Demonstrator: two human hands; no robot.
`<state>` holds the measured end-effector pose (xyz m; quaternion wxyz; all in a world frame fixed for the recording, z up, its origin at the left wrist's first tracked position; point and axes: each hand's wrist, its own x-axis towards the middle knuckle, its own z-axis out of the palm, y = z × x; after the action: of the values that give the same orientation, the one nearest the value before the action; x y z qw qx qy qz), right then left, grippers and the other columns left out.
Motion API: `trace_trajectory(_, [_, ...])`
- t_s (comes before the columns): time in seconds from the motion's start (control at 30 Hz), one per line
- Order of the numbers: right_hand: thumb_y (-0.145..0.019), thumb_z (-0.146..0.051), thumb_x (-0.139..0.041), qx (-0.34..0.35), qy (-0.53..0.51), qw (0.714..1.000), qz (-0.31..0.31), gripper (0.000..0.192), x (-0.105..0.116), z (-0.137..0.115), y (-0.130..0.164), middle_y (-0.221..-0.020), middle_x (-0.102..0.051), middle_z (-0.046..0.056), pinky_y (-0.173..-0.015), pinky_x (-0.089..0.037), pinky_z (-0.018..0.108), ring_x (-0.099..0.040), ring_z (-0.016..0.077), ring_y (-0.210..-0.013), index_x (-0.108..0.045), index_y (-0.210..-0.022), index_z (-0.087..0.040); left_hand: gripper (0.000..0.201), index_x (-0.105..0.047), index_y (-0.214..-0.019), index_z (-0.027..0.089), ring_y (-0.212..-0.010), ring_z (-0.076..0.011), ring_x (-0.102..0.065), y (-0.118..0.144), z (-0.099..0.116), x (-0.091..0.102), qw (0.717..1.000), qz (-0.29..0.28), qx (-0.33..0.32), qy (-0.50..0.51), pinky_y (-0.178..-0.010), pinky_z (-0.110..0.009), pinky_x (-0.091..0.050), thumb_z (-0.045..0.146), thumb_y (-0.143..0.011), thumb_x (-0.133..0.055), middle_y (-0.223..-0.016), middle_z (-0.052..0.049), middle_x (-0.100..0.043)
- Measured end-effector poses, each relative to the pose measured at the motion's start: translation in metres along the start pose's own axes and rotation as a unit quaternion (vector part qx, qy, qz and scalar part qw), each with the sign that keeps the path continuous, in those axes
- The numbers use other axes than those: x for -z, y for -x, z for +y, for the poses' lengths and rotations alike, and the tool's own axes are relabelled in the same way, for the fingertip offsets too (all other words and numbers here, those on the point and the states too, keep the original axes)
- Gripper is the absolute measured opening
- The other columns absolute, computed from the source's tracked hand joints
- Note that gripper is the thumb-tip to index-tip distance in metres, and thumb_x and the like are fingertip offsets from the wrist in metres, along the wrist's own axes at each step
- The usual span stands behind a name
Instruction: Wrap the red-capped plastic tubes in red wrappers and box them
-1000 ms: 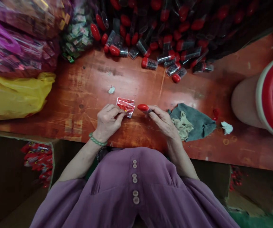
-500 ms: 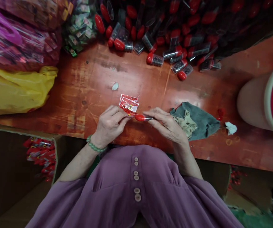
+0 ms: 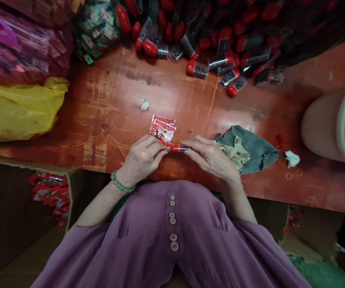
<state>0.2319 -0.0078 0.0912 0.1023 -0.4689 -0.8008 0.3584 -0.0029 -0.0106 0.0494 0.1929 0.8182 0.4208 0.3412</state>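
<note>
light falls from above onto the red tabletop (image 3: 190, 104), leaving a pale sheen right of centre. the pile of red-capped vials (image 3: 220, 44) at the top sinks into shadow, as do the lower corners. edges bend and smear with wide-lens distortion; the centre is fairly sharp.

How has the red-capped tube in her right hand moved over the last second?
Yes. The red-capped tube has moved left toward the red packet in the left hand, closing the gap; its cap now meets the packet's lower edge, judged against the grey cloth.
</note>
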Motion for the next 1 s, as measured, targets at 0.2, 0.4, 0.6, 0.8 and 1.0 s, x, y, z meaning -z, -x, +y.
trace_trajectory(0.2, [-0.103, -0.039, -0.039, -0.016, 0.076, 0.996, -0.038, 0.039, -0.003, -0.008, 0.0, -0.097, -0.063, 0.009, -0.085, -0.05, 0.035, -0.062, 0.021, -0.09, -0.062, -0.125, -0.016, 0.01, -0.065, -0.083, 0.015, -0.073, -0.0162, -0.057, 0.004, -0.003, -0.004, 0.999, -0.023, -0.041, -0.024, -0.067, -0.03, -0.05, 0.02, -0.091, -0.061, -0.078, -0.005, -0.065])
trace_trajectory(0.4, [-0.104, -0.037, -0.037, -0.009, 0.088, 0.994, -0.071, 0.039, -0.001, -0.011, -0.005, -0.097, -0.064, 0.01, -0.085, -0.048, 0.034, -0.06, 0.0213, -0.092, -0.063, -0.123, -0.015, 0.006, -0.065, -0.084, 0.016, -0.074, -0.0158, -0.058, 0.006, -0.008, -0.006, 0.998, -0.019, -0.059, -0.014, -0.069, -0.03, -0.051, 0.019, -0.089, -0.063, -0.08, -0.005, -0.067])
trace_trajectory(0.6, [-0.102, -0.039, -0.042, -0.009, 0.089, 0.994, -0.058, 0.038, -0.001, -0.009, -0.009, -0.088, -0.059, 0.008, -0.077, -0.047, 0.032, -0.058, 0.0198, -0.083, -0.066, -0.12, -0.016, 0.008, -0.066, -0.083, 0.016, -0.074, -0.0157, -0.058, 0.008, -0.011, -0.007, 0.999, -0.025, -0.037, 0.023, -0.07, -0.03, -0.051, 0.021, -0.09, -0.062, -0.078, -0.004, -0.066])
trace_trajectory(0.8, [-0.103, -0.04, -0.04, 0.02, 0.016, 0.998, -0.055, 0.038, -0.005, -0.008, -0.01, -0.093, -0.064, 0.007, -0.079, -0.048, 0.03, -0.061, 0.019, -0.088, -0.064, -0.125, -0.021, 0.012, -0.066, -0.082, 0.017, -0.074, -0.0154, -0.059, 0.011, -0.015, -0.001, 0.998, -0.054, -0.021, 0.03, -0.071, -0.03, -0.052, 0.025, -0.09, -0.062, -0.078, -0.005, -0.067])
trace_trajectory(1.0, [-0.102, -0.041, -0.043, 0.019, 0.028, 0.998, -0.056, 0.039, -0.007, -0.011, -0.013, -0.092, -0.064, 0.007, -0.077, -0.047, 0.03, -0.062, 0.0186, -0.084, -0.065, -0.126, -0.019, 0.012, -0.068, -0.097, 0.016, -0.085, -0.0179, -0.066, 0.013, -0.015, 0.0, 0.998, -0.051, -0.036, 0.018, -0.078, -0.033, -0.055, 0.025, -0.09, -0.064, -0.093, -0.009, -0.073])
